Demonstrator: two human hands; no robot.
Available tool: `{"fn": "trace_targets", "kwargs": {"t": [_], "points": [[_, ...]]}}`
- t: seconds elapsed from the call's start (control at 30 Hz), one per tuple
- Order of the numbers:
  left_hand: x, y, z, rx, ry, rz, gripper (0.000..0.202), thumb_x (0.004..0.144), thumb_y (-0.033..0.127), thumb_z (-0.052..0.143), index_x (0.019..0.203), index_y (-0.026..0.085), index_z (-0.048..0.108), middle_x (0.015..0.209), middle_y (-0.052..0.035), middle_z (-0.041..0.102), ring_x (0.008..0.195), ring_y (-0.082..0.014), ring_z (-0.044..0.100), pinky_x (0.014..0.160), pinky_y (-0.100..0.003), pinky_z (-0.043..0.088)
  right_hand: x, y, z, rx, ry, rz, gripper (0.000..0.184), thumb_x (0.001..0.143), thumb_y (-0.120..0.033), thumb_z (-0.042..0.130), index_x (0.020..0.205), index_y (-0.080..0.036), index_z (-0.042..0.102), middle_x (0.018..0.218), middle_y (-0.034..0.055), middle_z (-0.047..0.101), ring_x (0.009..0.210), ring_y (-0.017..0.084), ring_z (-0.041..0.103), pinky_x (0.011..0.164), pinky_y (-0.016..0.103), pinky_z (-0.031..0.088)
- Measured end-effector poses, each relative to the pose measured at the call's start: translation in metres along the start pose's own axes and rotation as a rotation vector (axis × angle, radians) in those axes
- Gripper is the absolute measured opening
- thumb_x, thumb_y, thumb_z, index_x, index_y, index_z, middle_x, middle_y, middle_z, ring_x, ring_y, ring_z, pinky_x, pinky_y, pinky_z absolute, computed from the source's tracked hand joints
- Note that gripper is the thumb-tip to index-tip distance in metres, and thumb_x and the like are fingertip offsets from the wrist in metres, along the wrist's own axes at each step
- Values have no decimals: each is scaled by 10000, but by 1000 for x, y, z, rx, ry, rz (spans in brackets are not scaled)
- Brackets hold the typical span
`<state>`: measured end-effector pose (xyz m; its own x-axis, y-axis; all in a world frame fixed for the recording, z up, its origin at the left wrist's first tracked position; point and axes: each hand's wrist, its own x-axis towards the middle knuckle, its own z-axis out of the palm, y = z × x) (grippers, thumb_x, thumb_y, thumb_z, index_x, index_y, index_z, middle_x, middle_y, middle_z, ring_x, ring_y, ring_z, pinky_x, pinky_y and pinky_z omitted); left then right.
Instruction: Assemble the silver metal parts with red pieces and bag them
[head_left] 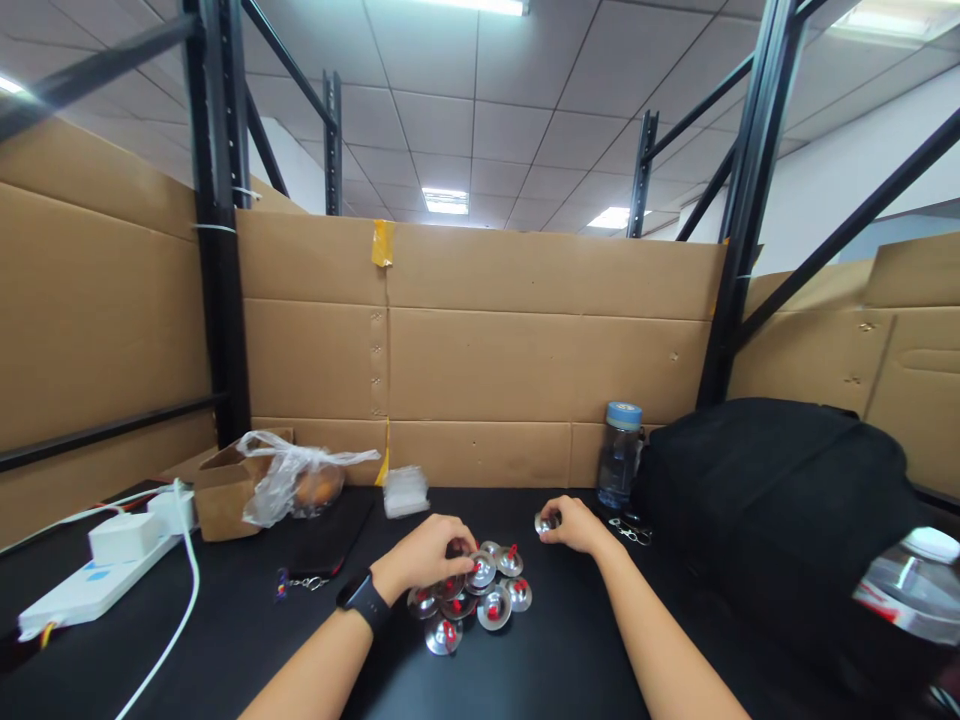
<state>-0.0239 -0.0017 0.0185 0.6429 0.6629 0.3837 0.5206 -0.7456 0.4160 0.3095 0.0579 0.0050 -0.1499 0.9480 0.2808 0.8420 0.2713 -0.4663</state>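
Note:
A heap of shiny silver metal discs with red centre pieces [494,607] lies on the black tabletop in front of me. My left hand [433,556], with a dark watch at its wrist, reaches over the heap from the left. Its thumb and fingers pinch one silver disc [482,570] by its red middle, on top of the others. To the right of the heap, my right hand [573,524] grips a single silver disc [543,524] just above or on the table; the fingers cover part of it.
At left are a white power strip [97,580] with cables, a small cardboard box [225,497], a plastic bag [289,480] and a dark flat pouch [330,540]. A white packet [406,492] sits behind. On the right stand a water bottle [619,455], keys [631,532], a black bag [772,510] and a clear jar [919,590].

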Motion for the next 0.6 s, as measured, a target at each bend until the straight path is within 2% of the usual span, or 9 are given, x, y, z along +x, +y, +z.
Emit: {"fn": "trace_targets", "kwargs": {"t": [0.07,0.2,0.37,0.47,0.53,0.6], "points": [[0,7,2,-28,-56,41,206,815,331,706,992,233,743,938,-28,711,854,-173,647,795,-248,463,1,2,1,-21,-26,-12,312,576,-288,836,877,-230,773,926,51,745,885,223,667,776,277,459],[1,12,5,-33,-83,67,247,790,353,754,1011,244,749,987,-30,714,902,-180,650,829,-246,460,3,-1,3,-69,-77,-38,244,704,-237,736,941,-190,764,922,69,758,879,212,685,781,267,462],[3,13,7,-21,-60,34,135,874,288,656,932,223,758,900,-24,728,849,-163,661,820,-239,458,2,-2,4,-157,-86,-18,277,729,-247,708,988,-162,758,1011,116,741,944,247,681,834,294,468],[4,17,6,13,0,22,152,903,245,598,928,228,748,900,-18,728,866,-166,659,839,-249,454,-1,-10,0,-150,-15,-34,381,724,-259,723,1093,-163,730,1144,138,690,1072,273,639,923,325,456],[5,21,3,0,74,15,154,907,224,581,950,230,729,930,-16,726,890,-169,654,847,-255,456,-4,-24,-3,-44,57,-121,405,743,-260,721,1139,-173,707,1189,131,668,1111,268,617,946,338,454],[6,24,2,-48,160,-7,162,906,212,575,1007,232,700,939,-12,724,883,-166,655,836,-257,466,-9,-46,-5,154,41,-251,358,771,-293,725,1114,-193,708,1111,97,697,984,225,655,857,316,494]]}}
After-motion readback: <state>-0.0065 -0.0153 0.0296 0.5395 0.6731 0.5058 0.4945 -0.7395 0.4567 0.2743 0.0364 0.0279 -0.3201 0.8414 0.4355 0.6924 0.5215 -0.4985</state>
